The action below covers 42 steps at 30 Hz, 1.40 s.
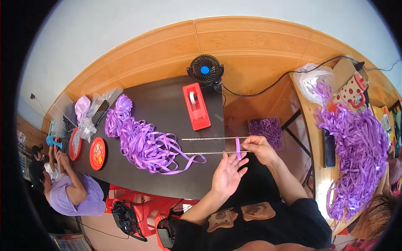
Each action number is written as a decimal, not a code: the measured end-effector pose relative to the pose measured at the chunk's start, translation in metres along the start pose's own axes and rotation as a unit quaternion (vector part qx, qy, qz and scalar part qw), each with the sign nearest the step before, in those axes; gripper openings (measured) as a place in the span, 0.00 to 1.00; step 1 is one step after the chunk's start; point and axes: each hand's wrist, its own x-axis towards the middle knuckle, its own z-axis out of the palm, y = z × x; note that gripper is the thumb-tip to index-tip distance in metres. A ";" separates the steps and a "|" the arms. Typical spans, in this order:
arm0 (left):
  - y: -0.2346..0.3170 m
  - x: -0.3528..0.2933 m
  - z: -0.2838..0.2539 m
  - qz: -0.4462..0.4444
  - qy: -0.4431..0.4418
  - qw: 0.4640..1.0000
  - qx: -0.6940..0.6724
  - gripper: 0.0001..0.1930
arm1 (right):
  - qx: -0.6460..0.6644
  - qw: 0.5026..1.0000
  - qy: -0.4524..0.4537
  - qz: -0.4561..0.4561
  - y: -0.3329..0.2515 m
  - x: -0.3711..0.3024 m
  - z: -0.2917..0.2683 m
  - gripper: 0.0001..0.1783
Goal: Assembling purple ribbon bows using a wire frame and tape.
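Note:
Two thin twisted metal rods (205,138) lie side by side, reaching from over the dark table toward my hands. A short purple ribbon (238,147) spans both rods near their right ends. My right hand (261,149) pinches at the ribbon beside the rods; its fingertips partly hide the grip. Below the nearer rod, my left hand (227,178) is palm up with fingers stretched apart, its fingertips close to the ribbon's lower end. A heap of loose purple ribbon (144,144) covers the table to the left, one strand curling near the rods.
On the dark table (163,100) stand a red tape dispenser (195,106), a small black fan (205,70) and a red plate (98,154). Another ribbon heap (356,154) and a phone (329,148) lie on the right-hand table. People sit at both sides; red stools (144,209) stand below.

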 end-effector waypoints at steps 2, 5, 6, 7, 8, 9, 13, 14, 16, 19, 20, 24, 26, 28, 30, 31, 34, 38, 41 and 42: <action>0.000 0.000 0.001 0.001 0.001 1.000 -0.002 0.32 | 0.027 0.999 -0.027 0.011 0.011 0.010 -0.002 0.04; 0.001 0.000 0.001 0.000 0.005 1.000 -0.007 0.31 | 0.079 0.993 -0.068 0.049 0.015 0.017 0.002 0.04; 0.001 -0.001 0.001 0.001 0.001 1.000 -0.012 0.31 | 0.104 0.988 -0.081 0.076 0.012 0.017 0.008 0.04; 0.001 -0.001 0.000 0.001 -0.003 1.000 -0.017 0.30 | 0.117 0.987 -0.073 0.081 0.009 0.017 0.012 0.06; 0.001 -0.001 0.001 0.002 -0.002 1.000 -0.019 0.30 | 0.117 0.987 -0.073 0.082 0.010 0.019 0.013 0.06; 0.001 -0.001 0.001 -0.002 -0.004 1.000 -0.020 0.29 | 0.122 0.985 -0.088 0.083 0.012 0.021 0.013 0.06; 0.002 -0.002 0.001 -0.004 -0.001 1.000 -0.028 0.28 | 0.163 0.972 -0.145 0.091 0.015 0.026 0.012 0.09; 0.002 -0.002 0.001 -0.004 0.000 1.000 -0.029 0.28 | 0.163 0.972 -0.145 0.092 0.015 0.027 0.011 0.09; 0.002 -0.001 0.001 -0.004 -0.003 0.999 -0.033 0.28 | 0.168 0.969 -0.157 0.086 0.018 0.030 0.010 0.10; 0.002 -0.001 0.001 -0.001 -0.013 0.999 -0.032 0.27 | 0.165 0.971 -0.149 0.084 0.020 0.032 0.010 0.09; 0.002 -0.002 0.001 0.000 -0.014 0.999 -0.032 0.27 | 0.165 0.971 -0.150 0.084 0.016 0.030 0.013 0.09; 0.002 -0.001 0.001 -0.001 -0.008 1.000 -0.029 0.28 | 0.189 0.975 -0.065 0.096 0.008 0.025 0.023 0.12; 0.001 -0.001 0.000 -0.001 -0.007 1.000 -0.027 0.28 | 0.200 0.975 -0.064 0.073 0.011 0.024 0.022 0.15; 0.000 0.000 0.000 -0.003 -0.013 1.000 -0.026 0.29 | 0.177 0.981 -0.047 0.057 0.014 0.022 0.015 0.22; 0.000 0.000 -0.002 -0.001 -0.011 1.000 -0.026 0.30 | 0.178 0.982 -0.029 0.064 0.003 0.016 0.018 0.22; 0.000 0.001 -0.003 0.000 -0.008 1.000 -0.026 0.30 | 0.178 0.981 -0.009 0.071 -0.002 0.013 0.020 0.22; 0.000 0.001 -0.004 -0.001 -0.012 0.999 -0.030 0.30 | 0.194 0.981 -0.002 -0.001 -0.006 0.007 0.021 0.22; 0.000 0.001 -0.003 0.001 -0.007 1.000 -0.025 0.30 | 0.166 0.985 0.036 -0.012 -0.013 0.004 0.030 0.23; 0.000 0.002 -0.003 0.001 -0.008 1.000 -0.026 0.31 | 0.091 0.995 0.037 -0.023 -0.015 0.004 0.036 0.26; 0.000 0.002 -0.004 0.001 -0.010 1.000 -0.026 0.31 | 0.086 0.995 0.046 -0.024 -0.017 0.003 0.038 0.27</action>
